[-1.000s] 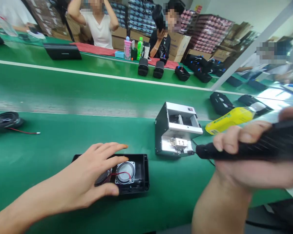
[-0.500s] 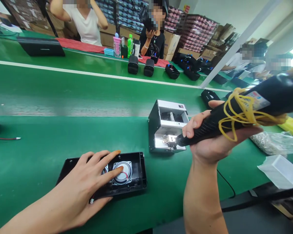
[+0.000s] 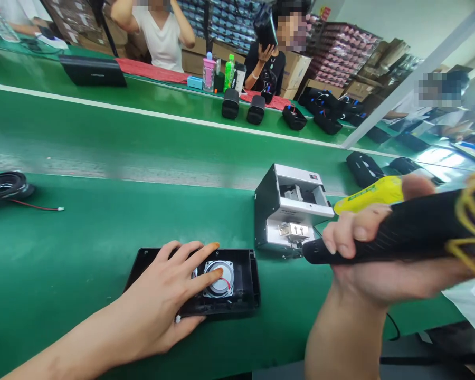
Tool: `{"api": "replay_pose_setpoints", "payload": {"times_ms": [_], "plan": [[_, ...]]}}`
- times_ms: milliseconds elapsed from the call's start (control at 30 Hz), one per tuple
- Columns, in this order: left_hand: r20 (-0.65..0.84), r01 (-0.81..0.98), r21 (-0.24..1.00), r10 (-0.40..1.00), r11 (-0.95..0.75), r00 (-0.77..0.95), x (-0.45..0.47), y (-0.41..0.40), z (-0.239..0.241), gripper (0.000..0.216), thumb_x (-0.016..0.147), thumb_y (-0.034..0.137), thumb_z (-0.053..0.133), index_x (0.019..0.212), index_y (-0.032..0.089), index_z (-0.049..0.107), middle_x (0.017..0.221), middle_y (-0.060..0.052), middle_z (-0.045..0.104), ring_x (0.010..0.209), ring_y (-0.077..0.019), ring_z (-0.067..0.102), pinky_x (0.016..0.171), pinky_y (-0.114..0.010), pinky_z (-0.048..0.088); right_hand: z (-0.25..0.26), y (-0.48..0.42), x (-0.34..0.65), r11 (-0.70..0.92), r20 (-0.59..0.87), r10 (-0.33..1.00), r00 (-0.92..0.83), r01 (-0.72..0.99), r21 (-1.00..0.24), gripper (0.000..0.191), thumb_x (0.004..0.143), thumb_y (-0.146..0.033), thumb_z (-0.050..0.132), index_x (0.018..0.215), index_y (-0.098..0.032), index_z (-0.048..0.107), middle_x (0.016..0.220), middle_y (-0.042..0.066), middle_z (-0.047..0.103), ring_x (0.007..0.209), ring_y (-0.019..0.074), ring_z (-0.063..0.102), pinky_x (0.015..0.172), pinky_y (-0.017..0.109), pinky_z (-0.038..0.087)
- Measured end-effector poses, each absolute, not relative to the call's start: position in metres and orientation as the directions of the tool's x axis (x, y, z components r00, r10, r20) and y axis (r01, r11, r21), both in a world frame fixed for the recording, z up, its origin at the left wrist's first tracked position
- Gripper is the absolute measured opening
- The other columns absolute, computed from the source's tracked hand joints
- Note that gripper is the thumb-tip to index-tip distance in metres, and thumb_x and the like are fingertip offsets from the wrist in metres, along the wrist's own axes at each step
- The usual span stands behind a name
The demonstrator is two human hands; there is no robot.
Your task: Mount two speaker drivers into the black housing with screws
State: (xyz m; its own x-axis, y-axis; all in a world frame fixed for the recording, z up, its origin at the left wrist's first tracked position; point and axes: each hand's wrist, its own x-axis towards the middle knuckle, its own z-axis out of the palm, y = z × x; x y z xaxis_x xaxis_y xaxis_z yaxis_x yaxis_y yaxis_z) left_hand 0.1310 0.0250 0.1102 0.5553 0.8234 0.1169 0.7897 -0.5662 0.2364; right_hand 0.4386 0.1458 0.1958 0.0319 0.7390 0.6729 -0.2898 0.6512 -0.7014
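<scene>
My left hand (image 3: pixel 170 293) lies flat, fingers spread, over a black speaker housing (image 3: pixel 245 287) on the green bench. One fingertip rests on the round silver speaker driver (image 3: pixel 221 277) inside it. My right hand (image 3: pixel 374 264) is wrapped round a black electric screwdriver (image 3: pixel 404 232) with yellow cord looped on its body. The tool lies nearly level, and its tip sits at the front of a small metal screw feeder box (image 3: pixel 288 208).
A loose speaker driver (image 3: pixel 6 184) with a red wire lies at the far left. A yellow tool (image 3: pixel 370 192) rests behind the screwdriver. Black housings (image 3: pixel 362 166) sit on the conveyor belt (image 3: pixel 142 142). Two people sit across the belt, with bottles (image 3: pixel 208 74) and black speakers (image 3: pixel 243 105) beside them.
The screwdriver has tilted down from a raised angle to nearly level, its tip staying at the feeder box. My left hand stays on the housing. The view has shifted.
</scene>
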Motion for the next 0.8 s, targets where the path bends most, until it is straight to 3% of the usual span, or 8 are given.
{"api": "replay_pose_setpoints", "payload": {"times_ms": [100,200,300,400,567,800], "plan": [[0.074,0.789,0.247,0.822,-0.563,0.564,0.131,0.027,0.113,0.062,0.093,0.047,0.067,0.153,0.043,0.049,0.176,-0.004,0.035,0.149,-0.0362,0.048,0.118,-0.066,0.036,0.209,0.129,0.429,0.586,0.616,0.787,0.046,-0.368,-0.722,0.045,0.081,-0.057,0.086,0.116,-0.030,0.080,0.059,-0.010,0.057,0.031,0.0097,0.038,0.026,0.024,0.036],[0.034,0.794,0.234,0.821,-0.561,0.570,0.132,0.028,0.114,0.068,0.092,0.049,0.070,0.155,0.042,0.046,0.179,-0.006,0.028,0.153,-0.0374,0.043,0.122,-0.067,0.033,0.221,0.115,0.405,0.469,0.499,0.865,0.050,-0.433,-0.770,0.030,0.085,-0.044,0.088,0.110,-0.032,0.077,0.062,-0.010,0.057,0.036,0.0094,0.042,0.035,0.026,0.045],[0.018,0.798,0.227,0.822,-0.558,0.569,0.132,0.029,0.113,0.070,0.091,0.049,0.071,0.156,0.042,0.045,0.179,-0.006,0.027,0.154,-0.0383,0.040,0.124,-0.068,0.031,0.219,0.114,0.378,0.410,0.493,0.869,-0.040,-0.500,-0.763,0.034,0.094,-0.062,0.074,0.114,-0.034,0.075,0.064,-0.008,0.060,0.040,0.0122,0.047,0.035,0.027,0.045],[0.009,0.802,0.226,0.825,-0.552,0.565,0.133,0.029,0.114,0.066,0.093,0.048,0.069,0.155,0.043,0.046,0.179,-0.005,0.027,0.155,-0.0376,0.039,0.125,-0.068,0.031,0.205,0.122,0.357,0.356,0.484,0.870,-0.091,-0.563,-0.746,0.051,0.092,-0.077,0.067,0.116,-0.032,0.072,0.064,-0.007,0.061,0.038,0.0136,0.047,0.031,0.027,0.041],[0.030,0.799,0.222,0.823,-0.558,0.567,0.133,0.029,0.118,0.064,0.092,0.045,0.069,0.152,0.042,0.049,0.178,-0.005,0.030,0.155,-0.0365,0.040,0.124,-0.066,0.033,0.177,0.129,0.338,0.342,0.464,0.883,-0.077,-0.572,-0.746,0.068,0.090,-0.086,0.061,0.122,-0.027,0.063,0.061,-0.008,0.056,0.035,0.0120,0.041,0.029,0.024,0.032],[0.039,0.793,0.207,0.814,-0.573,0.579,0.134,0.031,0.121,0.061,0.092,0.042,0.068,0.151,0.041,0.051,0.176,-0.007,0.033,0.153,-0.0370,0.043,0.122,-0.067,0.035,0.159,0.131,0.331,0.351,0.451,0.889,-0.074,-0.521,-0.778,0.075,0.093,-0.091,0.047,0.125,-0.025,0.061,0.064,-0.007,0.053,0.036,0.0120,0.040,0.032,0.026,0.032]]}}
